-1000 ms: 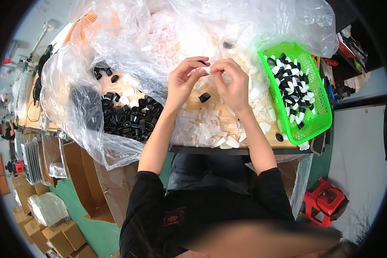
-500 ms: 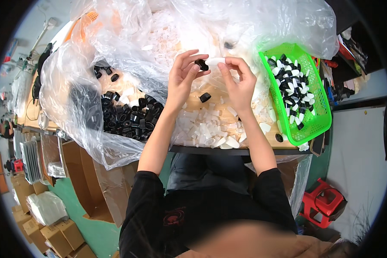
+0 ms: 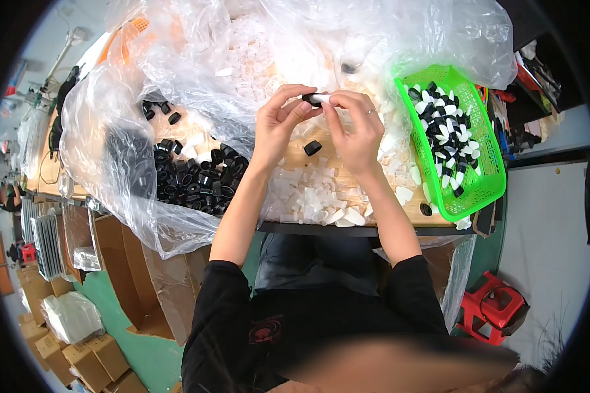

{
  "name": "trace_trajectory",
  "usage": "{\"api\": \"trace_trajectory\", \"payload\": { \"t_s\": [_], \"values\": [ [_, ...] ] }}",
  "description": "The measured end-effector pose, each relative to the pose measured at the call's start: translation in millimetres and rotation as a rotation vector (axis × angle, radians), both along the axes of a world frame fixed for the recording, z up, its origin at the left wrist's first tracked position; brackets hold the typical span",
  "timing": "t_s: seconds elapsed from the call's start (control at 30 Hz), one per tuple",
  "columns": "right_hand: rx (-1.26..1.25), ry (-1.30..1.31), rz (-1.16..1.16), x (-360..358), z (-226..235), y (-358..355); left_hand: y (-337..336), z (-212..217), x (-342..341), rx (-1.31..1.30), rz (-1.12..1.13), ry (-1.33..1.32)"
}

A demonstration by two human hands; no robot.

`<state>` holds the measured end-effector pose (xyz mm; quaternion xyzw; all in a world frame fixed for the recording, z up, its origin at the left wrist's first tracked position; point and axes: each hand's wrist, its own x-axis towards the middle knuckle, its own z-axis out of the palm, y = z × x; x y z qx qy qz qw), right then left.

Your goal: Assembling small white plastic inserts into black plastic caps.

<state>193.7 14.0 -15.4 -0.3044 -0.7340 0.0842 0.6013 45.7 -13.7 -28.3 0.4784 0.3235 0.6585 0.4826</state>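
Observation:
Above the middle of the table, my left hand [image 3: 276,123] pinches a small black plastic cap [image 3: 310,100] between thumb and fingers. My right hand [image 3: 355,128] is closed on a slim white plastic piece [image 3: 321,98], whose left end meets the cap. The fingers partly cover both parts, so how deep the white end sits in the cap is hidden. Below the hands a single black cap [image 3: 313,148] lies on the wood. Loose white and translucent pieces [image 3: 308,193] spread between my forearms, near the table's front edge.
A heap of black caps [image 3: 200,180] lies at the left inside a clear plastic bag [image 3: 92,124]. At the right a green basket [image 3: 490,173] holds joined black-and-white pieces. More clear film [image 3: 406,33] covers the back. A red stool [image 3: 495,308] stands on the floor at right.
The right hand has moved left and slightly down, bringing the white piece against the black cap. Its fingers have closed in nearer the left hand, which has barely shifted.

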Motion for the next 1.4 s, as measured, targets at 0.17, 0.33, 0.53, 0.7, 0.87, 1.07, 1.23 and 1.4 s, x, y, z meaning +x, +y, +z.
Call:
{"api": "trace_trajectory", "payload": {
  "t_s": [0.17,0.33,0.53,0.7,0.87,1.07,1.23,1.4],
  "values": [
    [-0.005,-0.015,0.020,1.9,1.1,-0.5,-0.6,1.5,1.6,-0.001,-0.011,-0.011],
    [0.004,-0.056,0.009,3.0,2.7,-2.4,-1.1,2.8,2.1,0.007,-0.010,-0.016],
    [0.007,-0.070,0.048,-0.8,7.2,-1.2,-2.3,2.6,-2.0,-0.048,-0.001,0.004],
    [-0.339,0.029,0.216,1.4,-2.1,-0.7,-1.2,-0.9,2.4,-0.003,0.090,0.111],
    [-0.494,0.088,0.235,2.9,-4.7,-1.0,-0.5,-2.2,3.4,0.076,0.210,0.249],
    [-0.501,0.188,0.272,3.7,-11.8,5.3,2.4,-4.6,-0.1,-0.049,0.225,0.193],
    [-0.741,0.408,0.458,9.3,-2.9,7.1,3.6,2.3,-7.1,-0.043,0.032,0.162],
    [-0.929,0.389,0.557,11.1,-2.1,8.1,0.8,1.6,-2.6,-0.029,0.032,0.106]
  ]
}}
